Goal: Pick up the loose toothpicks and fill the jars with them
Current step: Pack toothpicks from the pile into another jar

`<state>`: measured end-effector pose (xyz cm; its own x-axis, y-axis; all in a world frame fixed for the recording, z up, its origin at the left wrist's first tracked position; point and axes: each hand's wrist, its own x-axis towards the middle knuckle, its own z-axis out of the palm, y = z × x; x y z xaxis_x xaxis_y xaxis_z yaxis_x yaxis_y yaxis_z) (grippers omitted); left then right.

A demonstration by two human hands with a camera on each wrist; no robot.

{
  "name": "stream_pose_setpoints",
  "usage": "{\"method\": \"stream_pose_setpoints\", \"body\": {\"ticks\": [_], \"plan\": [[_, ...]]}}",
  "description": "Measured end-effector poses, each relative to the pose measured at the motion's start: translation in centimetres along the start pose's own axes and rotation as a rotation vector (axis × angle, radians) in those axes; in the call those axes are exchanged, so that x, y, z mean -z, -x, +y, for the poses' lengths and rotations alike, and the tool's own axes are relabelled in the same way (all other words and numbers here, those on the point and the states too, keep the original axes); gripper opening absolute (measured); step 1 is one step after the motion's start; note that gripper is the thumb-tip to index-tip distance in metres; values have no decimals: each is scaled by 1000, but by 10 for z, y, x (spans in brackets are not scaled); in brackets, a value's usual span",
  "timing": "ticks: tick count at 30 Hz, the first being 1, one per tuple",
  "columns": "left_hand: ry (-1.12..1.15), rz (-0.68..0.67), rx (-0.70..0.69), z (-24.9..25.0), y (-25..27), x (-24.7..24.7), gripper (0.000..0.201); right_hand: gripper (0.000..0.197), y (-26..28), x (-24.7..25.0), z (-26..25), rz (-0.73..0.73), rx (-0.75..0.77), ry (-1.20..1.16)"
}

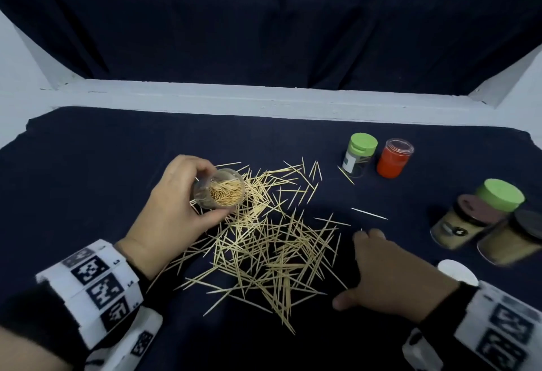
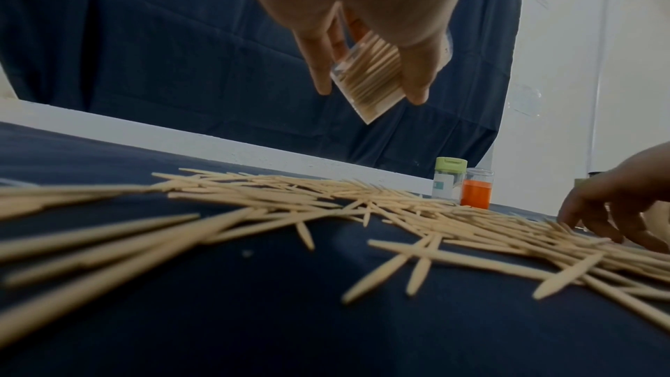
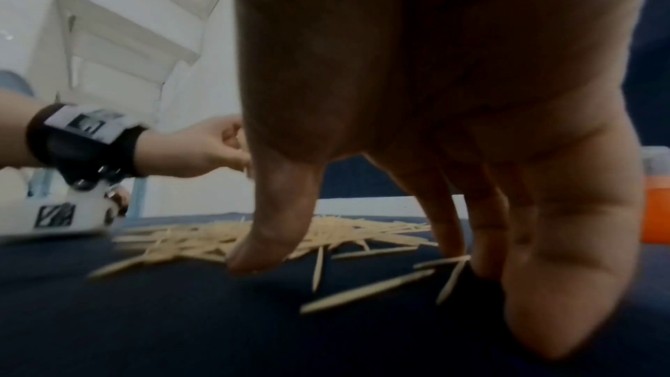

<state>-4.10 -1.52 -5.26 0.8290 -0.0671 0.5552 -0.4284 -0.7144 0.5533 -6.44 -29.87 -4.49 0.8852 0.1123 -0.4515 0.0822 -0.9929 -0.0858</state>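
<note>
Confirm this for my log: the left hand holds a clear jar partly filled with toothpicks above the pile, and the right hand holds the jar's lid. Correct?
Not quite. The right hand holds no lid; the head view shows its fingers resting on the cloth at the pile edge. The left hand does hold the clear jar.

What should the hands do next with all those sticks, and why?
Probably the right hand should pinch a few loose toothpicks beside its fingertips. The left hand holds the open jar, tilted and partly filled, ready for more.
</note>
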Motion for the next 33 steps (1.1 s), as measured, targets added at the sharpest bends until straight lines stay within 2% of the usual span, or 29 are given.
{"method": "stream_pose_setpoints", "body": {"ticks": [5, 9, 11, 15, 19, 22, 26, 27, 30, 33], "plan": [[-5, -9, -10, 0, 2, -1, 50, 67, -13, 5, -19, 6, 14, -80], [-8, -14, -7, 1, 2, -1, 50, 40, -31, 6, -33, 131, 76, -166], [-12, -18, -9, 1, 2, -1, 50, 38, -37, 6, -42, 160, 120, -253], [-13, -17, 8, 1, 2, 0, 52, 65, -36, 14, -45, 112, 187, -297], [-18, -18, -3, 1, 1, 0, 52, 64, -24, 26, -31, 109, 70, -207], [-17, -11, -2, 1, 1, 0, 51, 84, -14, 22, -33, 65, 10, -114], [-17, -14, -3, 2, 1, 0, 51, 114, -7, 5, -54, -5, 46, -151], [-17, -14, -6, 2, 2, 0, 51, 116, -8, 2, -60, -9, 65, -143], [-23, -13, -13, 2, 2, 0, 52, 99, -14, -2, -70, 40, 129, -158], [-24, -15, -11, 1, 2, 0, 53, 64, -25, -1, -69, 108, 156, -196]]}}
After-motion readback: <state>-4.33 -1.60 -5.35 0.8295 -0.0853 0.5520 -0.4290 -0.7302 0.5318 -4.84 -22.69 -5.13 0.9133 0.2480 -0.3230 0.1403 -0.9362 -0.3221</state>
